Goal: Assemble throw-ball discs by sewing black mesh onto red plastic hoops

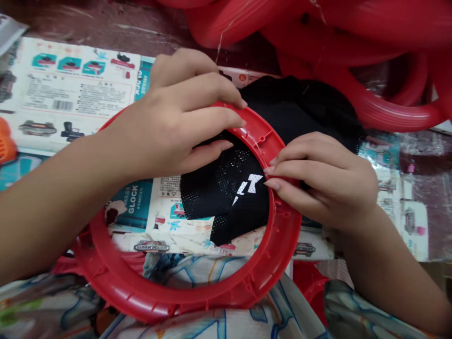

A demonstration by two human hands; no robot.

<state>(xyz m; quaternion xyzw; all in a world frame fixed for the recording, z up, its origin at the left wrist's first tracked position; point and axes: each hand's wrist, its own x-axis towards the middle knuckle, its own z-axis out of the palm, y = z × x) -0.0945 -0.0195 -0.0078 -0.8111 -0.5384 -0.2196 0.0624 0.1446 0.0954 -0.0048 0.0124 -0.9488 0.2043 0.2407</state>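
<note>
A red plastic ring (282,235), with its hollow, ribbed side facing up, leans from my lap onto the board. My left hand (187,113) reaches over its upper rim, with fingertips on the ring and the thumb inside the opening. My right hand (321,174) pinches the ring's inner edge on the right, thumb and fingertips together. A thin pale line runs along the channel near those fingertips; I cannot make out what it is. Black mesh fabric (240,202) with a white mark lies beneath the ring and spreads out behind it.
Printed cardboard (77,89) covers part of the dark red table (438,188). Large red ribbed tubes (318,37) are piled at the back right. An orange object (6,141) sits at the left edge. Patterned cloth (212,325) covers my lap.
</note>
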